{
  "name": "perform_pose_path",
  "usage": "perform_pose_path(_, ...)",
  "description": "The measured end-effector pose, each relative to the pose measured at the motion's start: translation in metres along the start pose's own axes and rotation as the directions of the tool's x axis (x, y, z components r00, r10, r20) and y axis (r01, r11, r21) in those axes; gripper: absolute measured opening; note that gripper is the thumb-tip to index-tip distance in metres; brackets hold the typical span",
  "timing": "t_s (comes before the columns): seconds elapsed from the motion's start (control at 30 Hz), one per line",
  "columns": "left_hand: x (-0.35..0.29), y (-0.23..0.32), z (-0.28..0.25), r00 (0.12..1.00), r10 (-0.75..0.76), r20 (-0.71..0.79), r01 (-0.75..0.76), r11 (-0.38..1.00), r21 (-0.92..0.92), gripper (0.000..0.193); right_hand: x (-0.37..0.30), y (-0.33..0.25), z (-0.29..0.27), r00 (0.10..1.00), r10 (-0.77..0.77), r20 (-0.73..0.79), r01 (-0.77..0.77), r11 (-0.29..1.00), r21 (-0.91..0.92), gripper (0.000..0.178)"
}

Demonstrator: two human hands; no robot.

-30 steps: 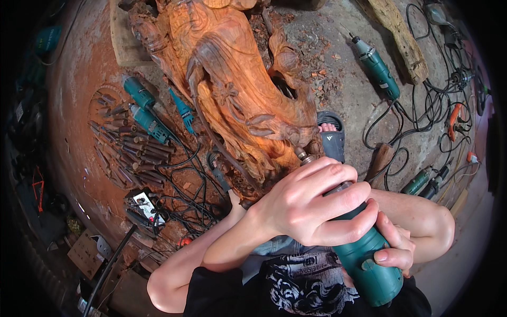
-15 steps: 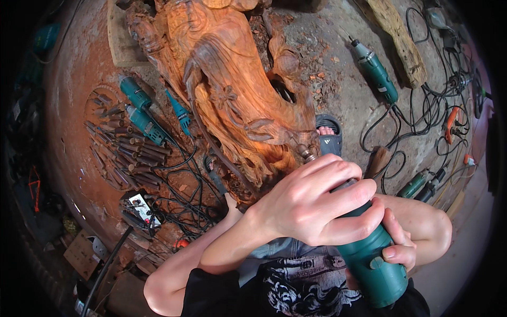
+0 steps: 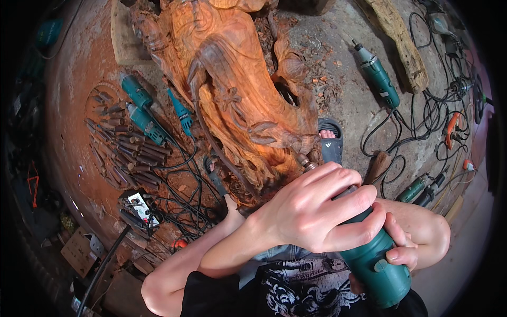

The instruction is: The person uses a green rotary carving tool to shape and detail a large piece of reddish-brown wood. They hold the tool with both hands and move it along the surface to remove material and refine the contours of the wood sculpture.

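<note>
A large orange-brown wood carving (image 3: 232,63), with flowing folds and a carved flower and leaves, lies in front of me. Both my hands hold a green die grinder (image 3: 377,267), slanted across my lap. My left hand (image 3: 311,211) wraps over its front part, fingers curled around it. Around the rear body is my right hand (image 3: 401,245), its fingertips showing on the far side and the rest hidden. Past my left knuckles the metal collet (image 3: 305,162) points at the carving's near end. Whether the bit touches the wood I cannot tell.
Left of the carving lie two green power tools (image 3: 140,108), a slim teal tool (image 3: 180,113) and a heap of chisels (image 3: 129,148). Cords tangle by a power strip (image 3: 142,210). On the right are another die grinder (image 3: 377,76), a weathered plank (image 3: 396,39) and looped cables (image 3: 417,121).
The whole scene has shifted slightly in the picture. Both hands keep their hold on the die grinder, and its collet stays at the carving's near end.
</note>
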State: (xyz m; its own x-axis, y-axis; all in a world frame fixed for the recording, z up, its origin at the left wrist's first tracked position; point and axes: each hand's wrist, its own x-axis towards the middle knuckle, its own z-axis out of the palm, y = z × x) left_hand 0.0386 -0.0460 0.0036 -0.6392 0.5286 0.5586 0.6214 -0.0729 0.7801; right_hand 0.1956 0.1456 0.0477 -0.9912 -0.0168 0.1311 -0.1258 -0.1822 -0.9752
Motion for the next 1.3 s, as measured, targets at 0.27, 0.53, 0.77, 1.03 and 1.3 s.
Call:
perform_pose_path(0.27,0.002,-0.002,0.003,1.0,0.0,-0.005,0.0,1.0,-0.005,0.028,0.004,0.0,-0.002,1.0,0.002,0.015,-0.002,1.0,0.004,0.072)
perform_pose_path(0.53,0.006,-0.003,0.009,1.0,-0.002,0.016,0.002,1.0,-0.008,0.031,0.007,0.003,-0.006,0.999,-0.002,0.037,0.0,1.0,0.028,0.072)
perform_pose_path(0.77,0.002,0.007,0.005,0.999,-0.031,0.016,0.03,0.999,0.013,0.03,0.011,0.007,-0.007,0.999,0.003,0.052,-0.006,0.999,0.051,0.072)
perform_pose_path(1.03,-0.001,0.005,0.002,0.998,-0.037,0.046,0.037,0.999,0.005,0.028,0.01,0.007,-0.008,0.998,0.02,0.062,-0.024,0.998,0.058,0.073)
perform_pose_path(1.3,0.004,0.002,0.006,0.998,-0.021,0.051,0.021,1.0,0.009,0.029,0.012,0.004,-0.01,0.995,0.028,0.094,-0.035,0.997,0.072,0.073)
